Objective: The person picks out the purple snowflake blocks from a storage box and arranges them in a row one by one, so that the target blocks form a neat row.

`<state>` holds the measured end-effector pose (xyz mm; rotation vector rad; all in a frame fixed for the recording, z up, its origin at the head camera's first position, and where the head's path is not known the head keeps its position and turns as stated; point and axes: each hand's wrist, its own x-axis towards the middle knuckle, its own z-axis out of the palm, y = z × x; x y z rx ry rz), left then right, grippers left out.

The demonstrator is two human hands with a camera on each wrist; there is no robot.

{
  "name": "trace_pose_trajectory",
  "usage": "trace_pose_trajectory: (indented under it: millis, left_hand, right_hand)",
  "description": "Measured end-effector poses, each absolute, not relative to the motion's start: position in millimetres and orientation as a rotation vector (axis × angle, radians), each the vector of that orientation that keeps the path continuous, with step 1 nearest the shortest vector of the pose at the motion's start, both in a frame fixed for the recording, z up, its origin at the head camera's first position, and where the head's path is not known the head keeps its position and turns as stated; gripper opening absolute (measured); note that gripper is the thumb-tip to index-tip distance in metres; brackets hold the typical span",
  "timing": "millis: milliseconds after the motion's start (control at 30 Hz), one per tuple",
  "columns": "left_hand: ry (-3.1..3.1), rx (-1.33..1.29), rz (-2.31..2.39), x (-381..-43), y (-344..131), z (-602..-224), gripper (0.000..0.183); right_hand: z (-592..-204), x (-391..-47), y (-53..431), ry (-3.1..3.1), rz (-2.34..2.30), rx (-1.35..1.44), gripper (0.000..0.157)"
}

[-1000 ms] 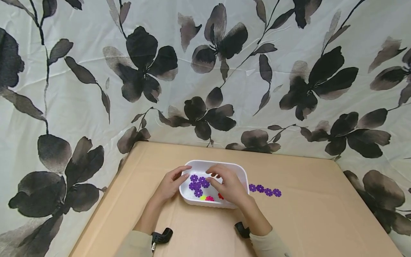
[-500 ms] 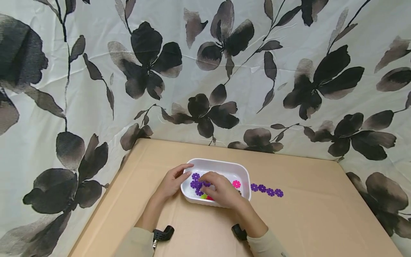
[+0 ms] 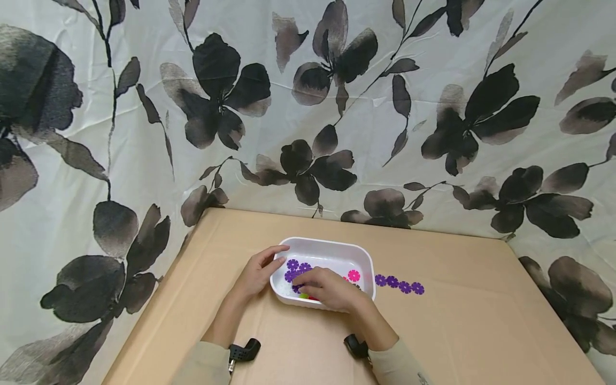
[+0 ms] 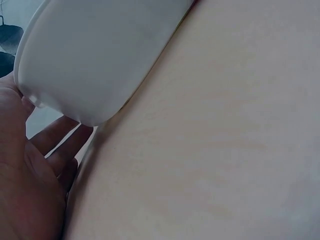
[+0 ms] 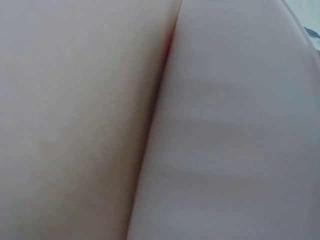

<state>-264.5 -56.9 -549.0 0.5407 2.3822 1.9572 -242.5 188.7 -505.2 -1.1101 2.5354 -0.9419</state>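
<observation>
A white plastic tub [image 3: 337,246] stands on the tan tabletop. Small purple notched discs [image 3: 292,264], shaped like flowers, lie in its left part. My left hand [image 3: 255,274] holds the tub's left end, thumb at the rim; in the left wrist view its fingers [image 4: 70,145] lie against the outer wall. My right hand [image 3: 329,289] reaches into the tub over the front wall, fingertips bent down among the purple discs. It hides part of them, and I cannot tell whether it pinches one. The right wrist view shows mostly the tub's outer wall [image 5: 225,125].
A row of purple discs [image 3: 399,284] lies on the tabletop [image 3: 457,321] right of the tub. Inside the tub are also a pink disc [image 3: 354,275], a yellow-green piece [image 3: 304,295] and a red piece [image 3: 313,298]. A floral cloth [image 3: 269,176] hangs behind the table.
My right hand has lowered from above the tub's middle and shifted left to the purple discs, uncovering the pink disc. My left hand has stayed at the tub's left end.
</observation>
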Motion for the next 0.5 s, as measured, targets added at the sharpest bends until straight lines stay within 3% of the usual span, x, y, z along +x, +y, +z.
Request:
trace_pose_trajectory:
  millis: [500]
  left_hand:
    - [2.386, 0.556, 1.961, -266.4, -55.5, -549.6, 0.037]
  right_hand:
    - [-502.8, -246.4, 192.4, 2.714, -0.753, -1.107, 0.02]
